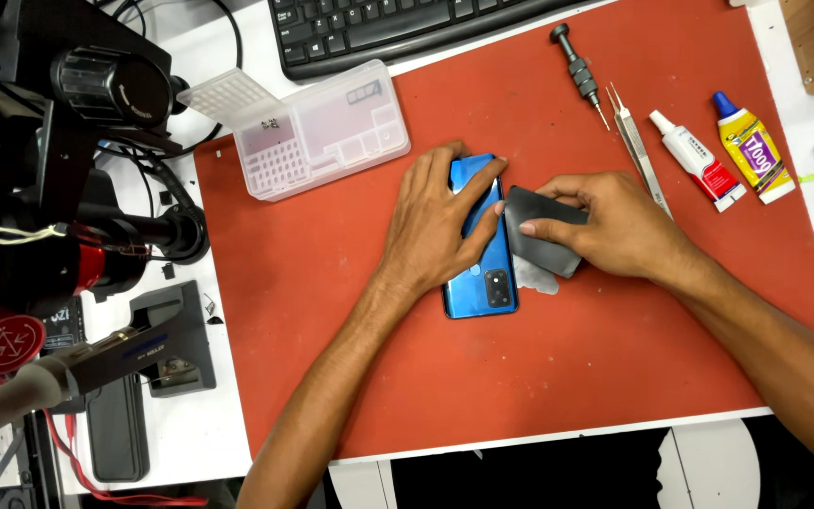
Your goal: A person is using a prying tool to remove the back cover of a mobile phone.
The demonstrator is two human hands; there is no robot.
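I see my left hand (pixel 440 221) pressed flat on a glossy blue smartphone (pixel 482 273) lying back-up, camera end towards six o'clock, near the middle of the red rubber work mat (pixel 350 311) on the white worktop (pixel 190 434). That grip is open, with the palm and spread fingers holding the phone down. At three o'clock of the phone my right hand (pixel 614 226) has its grip closed on a dark grey folded cloth pad (pixel 544 231), which touches the phone's right edge.

At eleven o'clock of the phone sits a clear plastic compartment box (pixel 317 132) with its lid open. Towards one o'clock lie a small black-handled precision screwdriver (pixel 578 73) and steel tweezers (pixel 638 151). At two o'clock are a white and red glue tube (pixel 699 160) and a yellow glue tube with a blue cap (pixel 754 151). A black keyboard (pixel 398 28) lies at twelve o'clock.
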